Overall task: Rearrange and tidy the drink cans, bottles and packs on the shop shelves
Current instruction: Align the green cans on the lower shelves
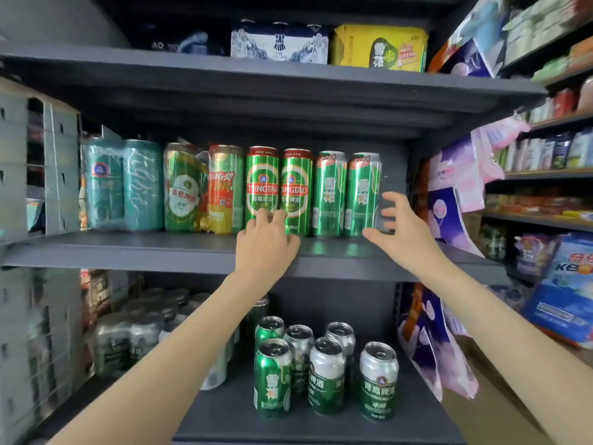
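- Cans on the middle shelf [192,252] are probably full, so heavy, smooth, easily dented; take them around the body.
- Left hand [266,242] touches a Tsingtao can [262,184] low down, fingers curled.
- Right hand [398,226] is spread beside the end can [364,194], holding nothing.

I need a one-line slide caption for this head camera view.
Both hands, left and right, reach toward tall green beer cans on the middle shelf.

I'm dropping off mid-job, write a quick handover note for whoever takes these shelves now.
Left hand: fingers on the base of the two Tsingtao cans, middle shelf.
Right hand: open, around the rightmost green can; firm contact unclear.
Done: the four tall cans stand upright in a row.
Left: the loose short cans on the lower shelf are staggered; line them up.
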### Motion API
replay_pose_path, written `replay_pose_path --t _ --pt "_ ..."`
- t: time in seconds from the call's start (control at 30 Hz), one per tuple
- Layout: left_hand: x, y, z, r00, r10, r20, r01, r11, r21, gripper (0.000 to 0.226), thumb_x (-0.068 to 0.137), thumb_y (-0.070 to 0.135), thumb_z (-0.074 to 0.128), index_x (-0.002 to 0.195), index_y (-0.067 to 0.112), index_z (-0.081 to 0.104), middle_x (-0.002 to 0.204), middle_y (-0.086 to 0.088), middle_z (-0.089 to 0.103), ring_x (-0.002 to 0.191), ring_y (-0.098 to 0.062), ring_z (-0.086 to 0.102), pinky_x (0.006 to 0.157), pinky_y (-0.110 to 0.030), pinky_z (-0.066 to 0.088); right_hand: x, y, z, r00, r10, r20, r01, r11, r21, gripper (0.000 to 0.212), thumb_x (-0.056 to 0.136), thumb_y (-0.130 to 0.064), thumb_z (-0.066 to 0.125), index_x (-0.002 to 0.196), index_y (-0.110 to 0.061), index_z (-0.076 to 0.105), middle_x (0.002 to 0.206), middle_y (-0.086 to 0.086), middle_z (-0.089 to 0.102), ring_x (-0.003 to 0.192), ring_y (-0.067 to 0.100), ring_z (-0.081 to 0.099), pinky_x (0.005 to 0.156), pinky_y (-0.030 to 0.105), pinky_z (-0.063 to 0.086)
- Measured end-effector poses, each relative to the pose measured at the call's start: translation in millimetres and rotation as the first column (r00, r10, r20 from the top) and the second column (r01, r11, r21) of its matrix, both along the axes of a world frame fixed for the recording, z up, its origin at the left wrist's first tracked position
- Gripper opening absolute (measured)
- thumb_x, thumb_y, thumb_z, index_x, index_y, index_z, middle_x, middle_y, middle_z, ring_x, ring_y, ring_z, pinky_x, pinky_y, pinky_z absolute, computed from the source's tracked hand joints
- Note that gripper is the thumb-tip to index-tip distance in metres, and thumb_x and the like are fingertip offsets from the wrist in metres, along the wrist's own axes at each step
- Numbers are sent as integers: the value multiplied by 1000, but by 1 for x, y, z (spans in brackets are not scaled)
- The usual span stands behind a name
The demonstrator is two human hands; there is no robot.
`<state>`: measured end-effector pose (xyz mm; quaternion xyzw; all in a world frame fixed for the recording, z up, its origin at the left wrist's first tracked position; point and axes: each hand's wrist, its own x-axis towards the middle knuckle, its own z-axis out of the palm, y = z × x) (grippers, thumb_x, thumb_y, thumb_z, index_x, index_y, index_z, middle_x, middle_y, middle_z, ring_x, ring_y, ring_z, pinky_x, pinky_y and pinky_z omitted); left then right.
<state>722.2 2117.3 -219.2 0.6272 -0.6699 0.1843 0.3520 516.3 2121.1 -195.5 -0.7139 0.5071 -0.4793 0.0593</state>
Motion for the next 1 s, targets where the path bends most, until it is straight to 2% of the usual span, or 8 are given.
replay_pose_path --t 0.07,0.17,0.27,0.37,0.5,0.73,0.87,1.0 --pt "10 15 -33 996 -21 85 42 967 -251 38 92 28 35 113 8 60 108 -12 59 95 -33 58 83 -39 39 -4 30 -25 995 22 -96 -35 990 -140 65 86 -20 64 140 -17 29 133 2 44 121 14 44 103 34 38" --pt "25 34 -84 982 -40 186 112 911 -397 45 87 24 43 127 5 52 130 -14 53 124 -30 44 105 -40 26 -7 61 -72 968 34 -250 -108 952 -287 55 86 -15 64 135 -15 39 125 -7 42 114 4 39 99 21 33" --pt "32 47 -140 972 -153 181 202 933 -296 49 85 19 43 133 9 43 144 -16 37 132 -30 32 106 -43 31 -9 63 -121 897 58 -439 -165 964 -210 51 83 -12 65 129 -15 45 126 0 42 114 7 37 98 8 21" --pt "33 41 -192 958 -218 184 227 974 -25 55 80 20 58 133 15 43 140 -17 40 124 -32 40 94 -48 45 -15 38 -155 855 82 -511 -71 997 42 62 83 -24 67 137 -24 37 136 -1 32 124 19 35 103 24 28" --pt "32 16 -196 982 -177 -71 191 932 307 77 82 37 63 145 31 21 150 -6 22 135 -31 26 106 -45 29 -28 -3 -175 887 54 -459 125 928 352 77 78 -28 72 142 -29 28 141 5 25 128 29 33 107 39 31" --pt "37 -5 -207 965 -261 -15 256 932 255 68 80 34 68 140 25 37 140 5 40 127 -22 40 106 -36 30 -25 -32 -196 780 -63 -622 260 937 232 49 83 -13 64 126 -13 42 125 9 42 109 32 47 86 42 47" --pt "41 -4 -210 953 -294 -70 302 925 229 67 80 29 70 139 22 38 139 3 39 125 -21 40 107 -34 33 -11 -34 -183 666 -155 -730 342 933 114 51 84 -28 64 127 -14 40 128 8 41 114 32 43 93 39 41" --pt "43 -1 -207 959 -216 -185 253 944 210 62 78 23 72 133 21 44 133 0 37 114 -23 36 99 -28 33 19 -33 -166 817 26 -576 110 974 200 52 81 -40 67 125 -21 47 129 1 40 118 25 38 98 39 34"
